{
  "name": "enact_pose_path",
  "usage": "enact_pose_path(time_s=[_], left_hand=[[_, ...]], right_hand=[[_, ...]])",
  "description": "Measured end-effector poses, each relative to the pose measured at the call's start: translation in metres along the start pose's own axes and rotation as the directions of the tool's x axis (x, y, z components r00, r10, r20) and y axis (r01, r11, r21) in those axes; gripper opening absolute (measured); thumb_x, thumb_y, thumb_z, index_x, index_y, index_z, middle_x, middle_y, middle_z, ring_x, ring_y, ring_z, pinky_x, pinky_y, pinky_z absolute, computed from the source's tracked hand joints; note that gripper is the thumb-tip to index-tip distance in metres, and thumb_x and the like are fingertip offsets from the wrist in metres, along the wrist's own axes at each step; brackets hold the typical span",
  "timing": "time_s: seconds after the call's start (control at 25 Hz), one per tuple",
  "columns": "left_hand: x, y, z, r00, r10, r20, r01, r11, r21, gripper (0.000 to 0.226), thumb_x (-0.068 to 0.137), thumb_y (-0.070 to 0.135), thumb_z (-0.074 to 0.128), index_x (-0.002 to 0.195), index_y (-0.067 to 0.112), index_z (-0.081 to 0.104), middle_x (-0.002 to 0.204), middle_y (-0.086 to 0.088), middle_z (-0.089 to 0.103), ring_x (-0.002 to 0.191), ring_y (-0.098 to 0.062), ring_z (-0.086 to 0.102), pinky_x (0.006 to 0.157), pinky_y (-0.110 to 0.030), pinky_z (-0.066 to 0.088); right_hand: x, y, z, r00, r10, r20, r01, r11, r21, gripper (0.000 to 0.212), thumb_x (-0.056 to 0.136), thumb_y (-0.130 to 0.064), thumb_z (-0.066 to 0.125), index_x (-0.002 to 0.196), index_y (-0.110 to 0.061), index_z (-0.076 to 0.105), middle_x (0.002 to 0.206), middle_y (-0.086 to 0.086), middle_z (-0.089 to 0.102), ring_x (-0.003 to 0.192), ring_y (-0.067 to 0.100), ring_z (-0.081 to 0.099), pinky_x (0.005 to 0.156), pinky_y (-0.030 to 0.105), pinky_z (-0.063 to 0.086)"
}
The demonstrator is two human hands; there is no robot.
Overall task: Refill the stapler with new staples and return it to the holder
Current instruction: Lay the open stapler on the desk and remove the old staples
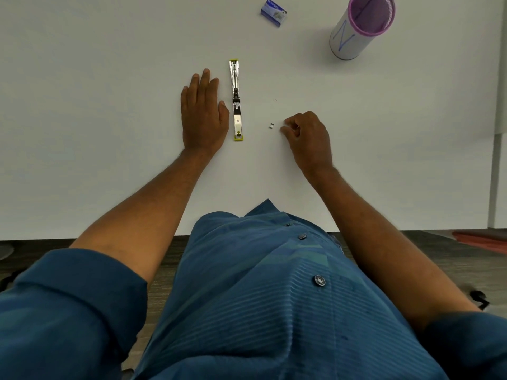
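The stapler [236,101] lies unfolded flat on the white table [109,78], its metal parts in one straight line with yellow-green ends. My left hand [203,112] rests palm down just left of it, fingers together, holding nothing. A small piece of staples [271,126] lies to the right of the stapler. My right hand [307,135] sits right of that piece with fingers curled and thumb and forefinger pinched; whether it holds staples I cannot tell. The blue staple box [273,11] lies at the far centre. The holder [360,26], a white cylinder with a purple rim, stands at the far right.
The table's near edge [82,238] runs just in front of my body. Its right edge and a white table leg [496,174] are at the far right, over dark floor.
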State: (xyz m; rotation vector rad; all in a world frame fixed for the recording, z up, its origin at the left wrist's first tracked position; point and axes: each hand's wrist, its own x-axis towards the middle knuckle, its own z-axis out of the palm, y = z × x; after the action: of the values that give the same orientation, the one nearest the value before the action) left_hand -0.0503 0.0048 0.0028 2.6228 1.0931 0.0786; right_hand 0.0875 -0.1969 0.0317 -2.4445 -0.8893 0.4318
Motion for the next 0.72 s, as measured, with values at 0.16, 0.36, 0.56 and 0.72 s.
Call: enact_pose_path(time_s=[0.16, 0.36, 0.56, 0.72], left_hand=[[0.000, 0.000, 0.001, 1.000, -0.002, -0.007, 0.002, 1.000, 0.003, 0.055, 0.100, 0.028, 0.031, 0.152, 0.013, 0.038, 0.167, -0.007, 0.027, 0.155, -0.029, 0.022, 0.127, -0.046, 0.016], [0.000, 0.000, 0.003, 1.000, 0.000, -0.018, 0.000, 1.000, 0.010, 0.055, 0.100, 0.028, 0.032, 0.152, 0.013, 0.039, 0.166, -0.008, 0.028, 0.154, -0.030, 0.024, 0.127, -0.047, 0.017], [0.001, -0.001, 0.004, 1.000, 0.002, -0.022, -0.002, 1.000, 0.017, 0.055, 0.099, 0.029, 0.032, 0.151, 0.013, 0.040, 0.166, -0.008, 0.029, 0.154, -0.030, 0.025, 0.126, -0.047, 0.018], [0.001, -0.002, 0.004, 1.000, 0.003, -0.023, -0.002, 1.000, 0.018, 0.055, 0.099, 0.029, 0.031, 0.151, 0.013, 0.040, 0.166, -0.008, 0.029, 0.154, -0.030, 0.025, 0.126, -0.048, 0.018]], right_hand=[[0.006, -0.005, 0.000, 1.000, -0.010, 0.007, 0.011, 0.995, -0.100, 0.016, 0.099, -0.026, 0.060, 0.092, -0.013, 0.067, 0.095, 0.003, 0.061, 0.079, 0.016, 0.057, 0.069, 0.032, 0.050], [0.008, -0.013, -0.002, 1.000, -0.024, 0.005, 0.024, 0.970, -0.241, 0.018, 0.100, -0.023, 0.052, 0.089, -0.013, 0.062, 0.094, 0.003, 0.060, 0.079, 0.021, 0.057, 0.064, 0.036, 0.048], [0.011, -0.016, 0.000, 0.999, -0.023, 0.022, 0.029, 0.947, -0.319, 0.015, 0.099, -0.022, 0.049, 0.094, -0.012, 0.060, 0.096, 0.005, 0.060, 0.079, 0.022, 0.057, 0.065, 0.039, 0.052], [0.018, -0.013, -0.005, 0.988, 0.149, 0.041, -0.152, 0.983, 0.101, 0.008, 0.089, -0.020, 0.060, 0.089, -0.013, 0.063, 0.090, -0.001, 0.066, 0.078, 0.013, 0.061, 0.069, 0.031, 0.051]])
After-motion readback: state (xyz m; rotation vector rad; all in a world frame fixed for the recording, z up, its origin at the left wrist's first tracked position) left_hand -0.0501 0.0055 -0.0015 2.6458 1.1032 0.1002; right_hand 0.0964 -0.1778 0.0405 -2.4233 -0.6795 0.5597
